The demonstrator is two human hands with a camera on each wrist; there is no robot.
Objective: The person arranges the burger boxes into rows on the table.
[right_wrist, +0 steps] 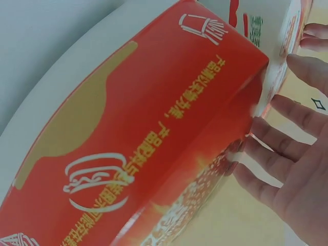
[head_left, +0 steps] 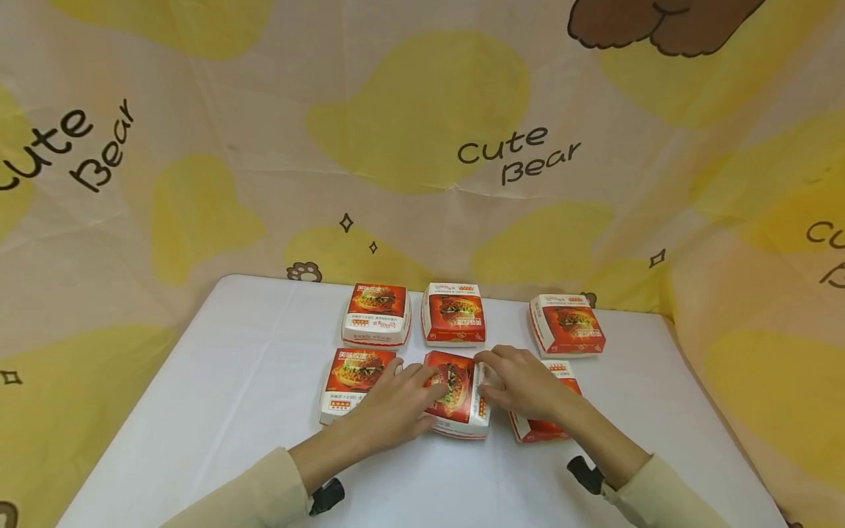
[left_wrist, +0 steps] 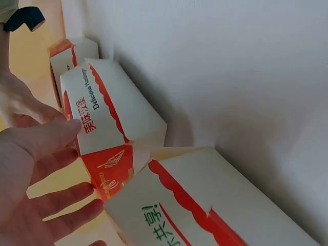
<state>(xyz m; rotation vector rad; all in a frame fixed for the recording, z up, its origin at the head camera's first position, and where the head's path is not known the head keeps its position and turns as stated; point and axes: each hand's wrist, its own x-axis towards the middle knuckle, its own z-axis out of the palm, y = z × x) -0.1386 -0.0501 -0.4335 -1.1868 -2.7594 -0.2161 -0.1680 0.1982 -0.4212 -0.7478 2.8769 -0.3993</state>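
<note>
Lying just left of the left hand (head_left: 389, 407) is the front-left hamburger box (head_left: 353, 378), and beyond it the back-left hamburger box (head_left: 375, 315). Between the two hands sits the front-middle hamburger box (head_left: 457, 396), its burger picture facing up; past the fingertips stands the back-middle hamburger box (head_left: 454, 315). Under the right forearm (head_left: 581, 422) is the front-right hamburger box (head_left: 538, 429), and beyond the right hand (head_left: 524, 381) the back-right hamburger box (head_left: 568, 326). All are red and white card with closed lids, resting on a white counter (head_left: 218, 411), so their contents are hidden.

The left hand covers the right part of the front-left hamburger box, while the right hand and forearm hide much of the front-right hamburger box. In the left wrist view the nearest box runs out of frame at the bottom; in the right wrist view a large red side is cut off below, and the small print on the lids is hard to read from the head.

Fingers spread wide, the left hand touches the front-middle hamburger box, reaching over its lid from the left. The right hand is also wide and relaxed, its fingers at that box's right edge; how firmly they press cannot be told.
</note>
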